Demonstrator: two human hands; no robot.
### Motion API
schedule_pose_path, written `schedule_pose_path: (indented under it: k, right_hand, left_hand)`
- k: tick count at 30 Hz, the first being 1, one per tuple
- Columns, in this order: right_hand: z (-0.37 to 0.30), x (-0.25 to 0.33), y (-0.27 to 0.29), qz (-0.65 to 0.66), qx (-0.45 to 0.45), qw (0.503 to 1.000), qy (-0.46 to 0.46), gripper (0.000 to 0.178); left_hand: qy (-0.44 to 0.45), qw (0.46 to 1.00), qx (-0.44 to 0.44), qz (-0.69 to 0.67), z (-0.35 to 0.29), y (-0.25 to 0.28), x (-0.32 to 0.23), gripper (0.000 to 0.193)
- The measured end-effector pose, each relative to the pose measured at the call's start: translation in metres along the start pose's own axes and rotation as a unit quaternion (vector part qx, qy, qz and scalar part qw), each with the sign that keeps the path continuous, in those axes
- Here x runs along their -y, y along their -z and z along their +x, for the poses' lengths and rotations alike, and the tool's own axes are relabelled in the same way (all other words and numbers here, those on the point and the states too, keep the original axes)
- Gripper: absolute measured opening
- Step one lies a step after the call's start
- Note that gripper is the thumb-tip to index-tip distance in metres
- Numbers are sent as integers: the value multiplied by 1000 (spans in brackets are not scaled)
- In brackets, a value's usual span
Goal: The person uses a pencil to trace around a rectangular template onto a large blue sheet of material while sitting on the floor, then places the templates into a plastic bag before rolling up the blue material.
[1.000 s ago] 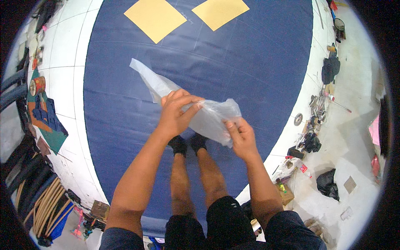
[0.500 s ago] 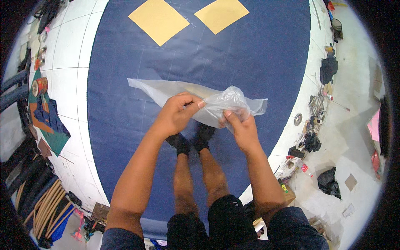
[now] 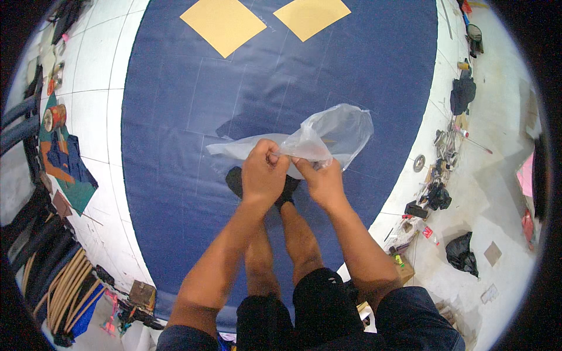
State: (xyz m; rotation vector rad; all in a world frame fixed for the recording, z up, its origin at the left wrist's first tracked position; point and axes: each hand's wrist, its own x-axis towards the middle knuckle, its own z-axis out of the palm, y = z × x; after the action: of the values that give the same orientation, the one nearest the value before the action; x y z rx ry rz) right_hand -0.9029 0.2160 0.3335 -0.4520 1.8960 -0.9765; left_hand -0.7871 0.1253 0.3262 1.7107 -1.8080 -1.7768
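A clear plastic bag (image 3: 342, 131) is pinched between my two hands, held above the dark blue cloth (image 3: 175, 193) that I stand on. My left hand (image 3: 264, 174) closes its fingers on the plastic near its middle. Right beside it, my right hand (image 3: 321, 181) grips the bag's near edge with thumb and fingers. The bag's wider part billows out to the far right, while a narrow tail points left. Beyond my hands, two yellow paper sheets (image 3: 223, 26) lie on the cloth at the far side.
White floor tiles (image 3: 91, 117) border the cloth. Along the left stand a red can (image 3: 55, 118), fabric scraps and a bundle of tan tubes (image 3: 67, 289). On the right lie a row of tools, a black box (image 3: 416, 210) and a black plastic bag (image 3: 462, 255).
Both hands have come closer together, the left moving right and the right moving left. The bag has swung round, and its right part now spreads wider and farther away.
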Motion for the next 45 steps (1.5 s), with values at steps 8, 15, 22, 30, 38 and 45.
schedule_pose_path:
  k: [8, 15, 22, 30, 38, 45]
  right_hand:
    - [-10, -20, -28, -107, -93, 990, -13, 27]
    - [15, -33, 0, -269, -28, 958, 92, 21]
    - [31, -13, 19, -55, 60, 997, -9, 35]
    - [31, -5, 27, 157, 58, 979, -112, 43]
    - [26, -14, 33, 36, -10, 997, -63, 42]
    - [7, 12, 43, -29, 8, 997, -73, 46]
  left_hand:
    - [-40, 984, -149, 90, -11, -34, 25, 20]
    - [-117, 963, -51, 238, 3, -2, 36, 28]
    - [-169, 982, -66, 48, 42, 24, 20, 29]
    - [-250, 968, -25, 4, 33, 3, 26, 30]
    - [-212, 976, -39, -36, 36, -14, 15, 18]
    - [-284, 954, -51, 77, 60, 8, 16, 20]
